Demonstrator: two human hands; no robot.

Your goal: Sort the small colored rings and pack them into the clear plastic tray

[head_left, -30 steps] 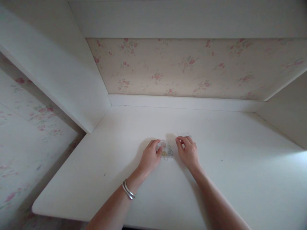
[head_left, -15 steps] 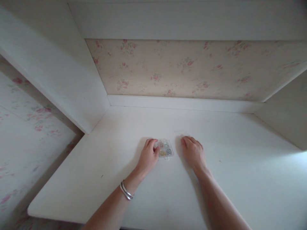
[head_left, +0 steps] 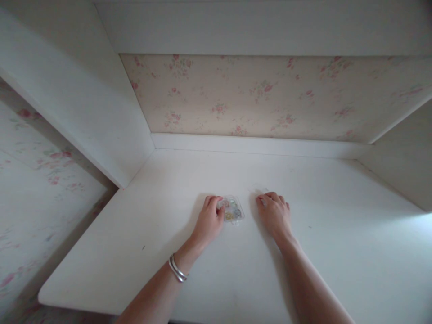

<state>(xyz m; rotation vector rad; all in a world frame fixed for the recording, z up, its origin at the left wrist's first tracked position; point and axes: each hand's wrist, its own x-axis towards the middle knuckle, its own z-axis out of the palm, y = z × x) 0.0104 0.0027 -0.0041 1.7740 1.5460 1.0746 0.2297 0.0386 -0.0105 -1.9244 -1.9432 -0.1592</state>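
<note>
A small clear plastic box (head_left: 232, 209) lies on the white desktop, with little pinkish, yellow and dark items showing in its compartments. My left hand (head_left: 211, 216) grips its left side between thumb and fingers; a silver bangle circles that wrist. To the right, apart from the box, my right hand (head_left: 274, 211) is closed with its fingers curled down. A thin transparent plastic piece (head_left: 257, 187) shows just beyond those fingertips, and its near part is hidden by the hand. Its exact kind is too faint to make out.
The white desktop (head_left: 189, 173) runs back to a low white ledge (head_left: 256, 145) below floral wallpaper (head_left: 216, 94). White side panels rise at left (head_left: 111, 135) and right (head_left: 401, 166). A small dark speck (head_left: 143, 248) lies left of my left forearm.
My right hand has shifted slightly to the right and rolled a little, and the transparent piece has moved right with it. My left hand and the box stay in place.
</note>
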